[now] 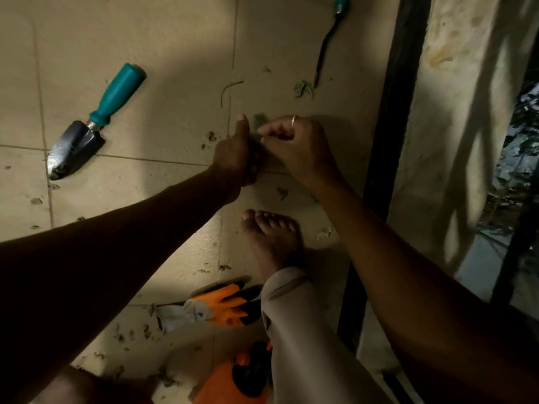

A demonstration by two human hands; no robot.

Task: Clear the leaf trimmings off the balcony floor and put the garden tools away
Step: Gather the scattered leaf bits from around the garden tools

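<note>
Nearest the camera, at the bottom edge, an orange-and-black object (pixel 233 380) is seen only in part, and what it is cannot be told. Just beyond it an orange-and-grey glove (pixel 213 310) lies flat on the tiled floor (pixel 163 39), partly hidden by a beige trouser leg (pixel 294 330). A bare foot (pixel 271 240) is planted on the tiles ahead of that leg. Small leaf trimmings (pixel 224 267) are scattered over the floor around the glove and the foot, and more are spread further out.

Beyond the foot the two hands are brought close together just above the floor. The left hand (pixel 236 153) is curled into a loose fist with the thumb raised – whether anything is held inside cannot be told, as its palm side is in shadow. The right hand (pixel 297 144), on which a ring (pixel 294 119) is worn, is closed in a pinch, and a small greenish leaf piece (pixel 258 123) is gripped at its fingertips, just beside the left thumb.

To the left, well apart from the hands, a trowel (pixel 84 138) with a teal handle lies on the tiles, blade toward the camera. Further off a thin curved stem (pixel 229 88) and a clump of trimmings (pixel 303 88) are found – and beyond them a slim teal-handled tool (pixel 326 45), its tip near the clump. A dark frame (pixel 390 112) and a pale wall (pixel 449 112) bound the floor on the right
</note>
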